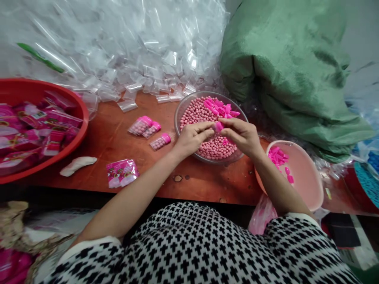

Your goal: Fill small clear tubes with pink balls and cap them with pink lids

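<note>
Both my hands meet over a clear bowl (pixel 181 108) full of small pink beads, with several bright pink caps piled at its far side. My left hand (pixel 194 137) and my right hand (pixel 241 134) together pinch one small pink capped tube (pixel 219 126) between their fingertips. Three filled tubes with pink caps (pixel 149 131) lie on the reddish table left of the bowl. A sealed pink packet (pixel 122 172) lies near the table's front edge.
A red basin (pixel 77 136) of pink packets stands at left. A heap of clear plastic sleeves (pixel 118 51) covers the back. A green sack (pixel 290 71) fills the back right. A pink tub (pixel 308 181) with pink caps sits at right. A white scrap (pixel 77 165) lies at front left.
</note>
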The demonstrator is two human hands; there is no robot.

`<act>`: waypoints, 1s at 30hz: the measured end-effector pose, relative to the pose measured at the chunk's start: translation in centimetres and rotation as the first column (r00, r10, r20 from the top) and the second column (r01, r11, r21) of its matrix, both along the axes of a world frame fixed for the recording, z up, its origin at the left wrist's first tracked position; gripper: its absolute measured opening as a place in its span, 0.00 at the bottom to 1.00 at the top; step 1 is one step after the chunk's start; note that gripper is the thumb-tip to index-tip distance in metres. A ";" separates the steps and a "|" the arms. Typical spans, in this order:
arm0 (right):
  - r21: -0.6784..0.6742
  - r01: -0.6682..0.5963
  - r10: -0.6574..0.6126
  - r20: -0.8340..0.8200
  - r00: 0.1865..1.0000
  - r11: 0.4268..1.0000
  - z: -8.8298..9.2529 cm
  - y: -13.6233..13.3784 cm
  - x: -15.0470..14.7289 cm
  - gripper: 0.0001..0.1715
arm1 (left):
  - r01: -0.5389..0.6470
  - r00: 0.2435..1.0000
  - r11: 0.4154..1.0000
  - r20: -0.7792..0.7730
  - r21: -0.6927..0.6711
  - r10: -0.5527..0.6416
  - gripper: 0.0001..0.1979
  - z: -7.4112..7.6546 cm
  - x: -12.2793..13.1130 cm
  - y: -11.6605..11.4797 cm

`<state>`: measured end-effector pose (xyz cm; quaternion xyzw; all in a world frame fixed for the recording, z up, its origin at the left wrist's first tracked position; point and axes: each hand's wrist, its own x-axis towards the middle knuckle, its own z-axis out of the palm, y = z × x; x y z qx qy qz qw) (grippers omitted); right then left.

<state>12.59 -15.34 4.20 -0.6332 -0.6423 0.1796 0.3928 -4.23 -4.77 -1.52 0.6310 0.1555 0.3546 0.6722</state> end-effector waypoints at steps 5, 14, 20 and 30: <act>-0.074 -0.049 -0.008 -0.625 0.780 0.996 -0.2 -0.9 0.0 0.37 | 0.064 0.986 0.925 0.164 -0.373 -0.002 0.28 0.3 0.3 0.3; -0.264 -0.170 -0.080 -0.727 0.682 0.950 -0.7 0.7 0.2 0.30 | -0.037 0.995 0.999 0.097 -0.001 0.036 0.15 -0.1 0.0 -0.4; -0.411 -0.247 -0.203 -0.786 0.585 0.878 -0.2 1.4 -1.5 0.24 | -0.082 0.993 0.990 0.092 0.118 0.071 0.12 -0.4 -0.2 -0.1; -0.394 -0.120 -0.295 -0.827 0.478 0.911 -1.0 3.8 -3.4 0.26 | -0.114 0.986 0.992 0.130 0.051 0.107 0.14 -0.7 0.3 0.6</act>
